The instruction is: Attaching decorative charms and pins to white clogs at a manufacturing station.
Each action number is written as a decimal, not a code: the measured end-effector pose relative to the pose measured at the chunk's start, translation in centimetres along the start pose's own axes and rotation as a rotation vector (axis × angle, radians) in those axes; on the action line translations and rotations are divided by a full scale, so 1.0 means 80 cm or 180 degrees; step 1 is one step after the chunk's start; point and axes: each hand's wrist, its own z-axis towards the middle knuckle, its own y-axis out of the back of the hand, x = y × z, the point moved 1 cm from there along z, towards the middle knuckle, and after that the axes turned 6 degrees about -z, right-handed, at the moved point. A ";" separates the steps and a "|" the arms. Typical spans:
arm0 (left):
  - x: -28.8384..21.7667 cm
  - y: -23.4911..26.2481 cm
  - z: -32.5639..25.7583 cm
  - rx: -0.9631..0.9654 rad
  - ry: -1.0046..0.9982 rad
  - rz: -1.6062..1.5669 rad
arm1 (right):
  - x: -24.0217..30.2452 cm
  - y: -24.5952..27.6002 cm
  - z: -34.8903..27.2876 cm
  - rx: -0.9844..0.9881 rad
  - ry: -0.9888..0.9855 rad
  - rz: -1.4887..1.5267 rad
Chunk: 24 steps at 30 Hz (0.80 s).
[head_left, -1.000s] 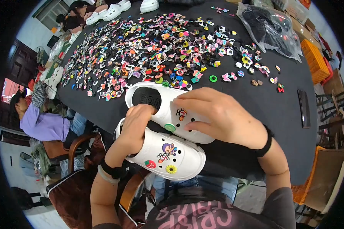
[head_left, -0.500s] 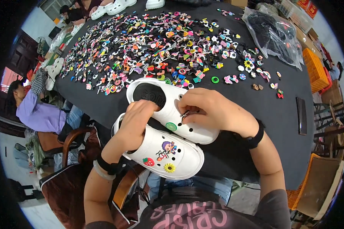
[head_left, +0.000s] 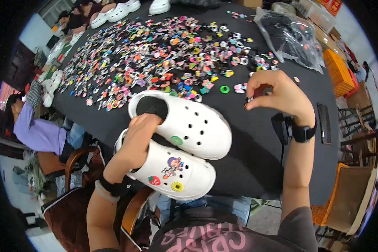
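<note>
Two white foam clogs lie side by side in front of me. My left hand is closed over their inner edges by the foot openings and grips both. The upper clog has one green round charm among its dark holes. On the lower clog sit a purple-haired figure charm, a strawberry charm and a yellow flower charm. To the right of the clogs, my right hand pinches a small dark shoe charm, raised above the table; its front cannot be made out.
A wide heap of colourful shoe charms covers much of the black table. More white clogs stand at the far edge. A clear plastic bag lies far right, near an orange crate. A person in purple sits at left.
My right hand has drawn back from the upper clog, up and to the right, with the small charm between thumb and finger. My left hand keeps its grip on the clogs.
</note>
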 end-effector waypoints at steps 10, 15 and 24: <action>0.001 -0.003 0.000 -0.0006 0.0014 0.0044 | -0.136 -0.010 -0.010 0.0175 -0.1299 -0.0107; 0.004 -0.004 -0.002 -0.0038 -0.0013 0.0060 | -0.139 -0.017 -0.006 -0.0103 -0.1486 -0.0209; 0.006 -0.001 -0.002 0.0013 -0.0022 0.0029 | -0.049 -0.009 0.006 -0.0876 -0.1066 -0.0233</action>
